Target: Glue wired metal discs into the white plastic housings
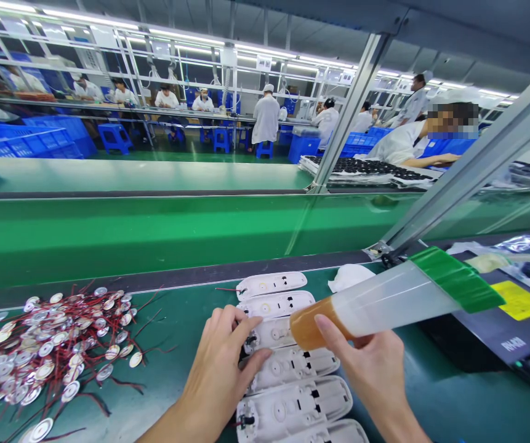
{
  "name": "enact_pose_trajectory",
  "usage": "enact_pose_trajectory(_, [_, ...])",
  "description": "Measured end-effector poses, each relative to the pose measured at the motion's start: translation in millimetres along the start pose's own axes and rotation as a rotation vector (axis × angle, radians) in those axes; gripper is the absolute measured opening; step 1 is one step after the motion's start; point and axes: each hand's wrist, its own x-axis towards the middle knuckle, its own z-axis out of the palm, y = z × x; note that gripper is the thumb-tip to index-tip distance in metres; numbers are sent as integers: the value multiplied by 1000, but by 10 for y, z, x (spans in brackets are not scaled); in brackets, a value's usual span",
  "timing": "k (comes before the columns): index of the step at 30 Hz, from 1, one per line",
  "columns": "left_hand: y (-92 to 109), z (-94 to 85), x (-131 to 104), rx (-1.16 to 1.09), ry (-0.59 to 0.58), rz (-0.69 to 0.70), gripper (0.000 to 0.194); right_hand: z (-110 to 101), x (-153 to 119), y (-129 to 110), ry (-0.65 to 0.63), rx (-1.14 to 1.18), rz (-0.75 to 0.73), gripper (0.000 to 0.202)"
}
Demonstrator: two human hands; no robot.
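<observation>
My right hand is wrapped round a glue dispensing syringe, a translucent barrel with amber fluid at its lower end and a green cap on top. It is tilted down to the left, over a row of white plastic housings; its tip is hidden. My left hand grips the left end of one white housing in the middle of the row, thumb and fingers on either side. Two housings lie beyond that one, the farthest with a red wire at its left end.
A heap of round metal discs with red wires lies on the left. At right stand a dark box with a yellow label and a hose. A green partition and metal posts rise ahead. Several people sit at benches beyond.
</observation>
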Motion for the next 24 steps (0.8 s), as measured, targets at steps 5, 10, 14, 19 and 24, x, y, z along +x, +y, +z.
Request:
enact_pose_trajectory(5, [-2,-3,7,-3,-5,1,28,-3,-2,53,15,-2,-7,34])
enact_pose_trajectory(10, [-3,-3,4,-3,5,4,27,21,-28,91,28,14,0,36])
enact_pose_trajectory(14, [-3,-2,1,8,-6,7,27,40,-35,82,28,68,-1,37])
enact_pose_trajectory(19, [-4,-11,5,29,-23,11,28,3,-12,83,31,-5,-5,36])
enact_pose_trajectory(24, [8,-21,7,23,-20,3,27,-34,1,72,22,-68,-28,38])
